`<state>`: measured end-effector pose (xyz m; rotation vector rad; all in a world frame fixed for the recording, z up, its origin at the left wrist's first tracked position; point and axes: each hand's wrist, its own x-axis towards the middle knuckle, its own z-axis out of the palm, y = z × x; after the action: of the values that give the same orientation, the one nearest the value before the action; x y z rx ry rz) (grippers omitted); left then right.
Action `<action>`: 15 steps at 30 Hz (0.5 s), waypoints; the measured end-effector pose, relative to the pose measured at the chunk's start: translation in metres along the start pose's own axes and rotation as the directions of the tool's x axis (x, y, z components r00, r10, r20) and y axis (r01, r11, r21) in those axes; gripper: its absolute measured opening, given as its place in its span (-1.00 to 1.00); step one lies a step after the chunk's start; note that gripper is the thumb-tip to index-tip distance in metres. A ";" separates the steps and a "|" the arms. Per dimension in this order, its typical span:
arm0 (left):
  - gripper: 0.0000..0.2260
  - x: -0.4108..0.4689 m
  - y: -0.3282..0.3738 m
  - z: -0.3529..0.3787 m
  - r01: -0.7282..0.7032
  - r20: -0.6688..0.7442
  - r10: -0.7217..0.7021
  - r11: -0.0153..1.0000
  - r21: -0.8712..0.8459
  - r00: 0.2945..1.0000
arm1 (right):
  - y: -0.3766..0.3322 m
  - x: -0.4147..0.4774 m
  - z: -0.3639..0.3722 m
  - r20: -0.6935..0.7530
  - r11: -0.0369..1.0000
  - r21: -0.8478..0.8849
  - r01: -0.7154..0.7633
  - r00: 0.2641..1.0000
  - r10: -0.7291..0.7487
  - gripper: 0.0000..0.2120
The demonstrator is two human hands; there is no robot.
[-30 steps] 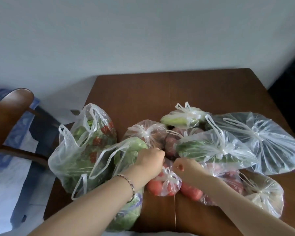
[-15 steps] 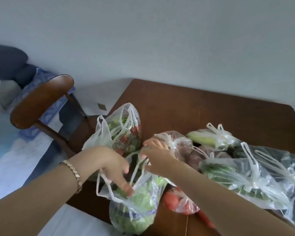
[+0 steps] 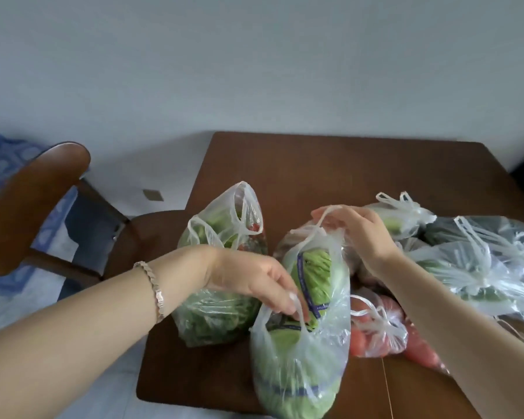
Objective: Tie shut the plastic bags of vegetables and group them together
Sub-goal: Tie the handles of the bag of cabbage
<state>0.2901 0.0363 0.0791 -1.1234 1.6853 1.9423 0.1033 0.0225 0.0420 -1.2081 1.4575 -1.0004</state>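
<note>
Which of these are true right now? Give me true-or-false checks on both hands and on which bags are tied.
The left hand pinches a handle of the front bag. True.
The right hand lies flat on the table. False: it holds the front bag's other handle, raised above the table.
The tomato bag is knotted shut. True.
The left bag is tied. False: its handles stand loose, its mouth open.
</note>
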 end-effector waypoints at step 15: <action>-0.67 0.009 -0.022 0.001 -0.516 -0.497 0.249 0.677 -0.524 0.831 | -0.028 -0.047 0.002 0.163 0.992 -0.056 -0.115 0.979 0.123 -0.55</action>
<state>0.2994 0.0399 0.0573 -1.5686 1.5588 2.8929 0.1129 0.0641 0.0762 -1.1929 1.4100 -0.7701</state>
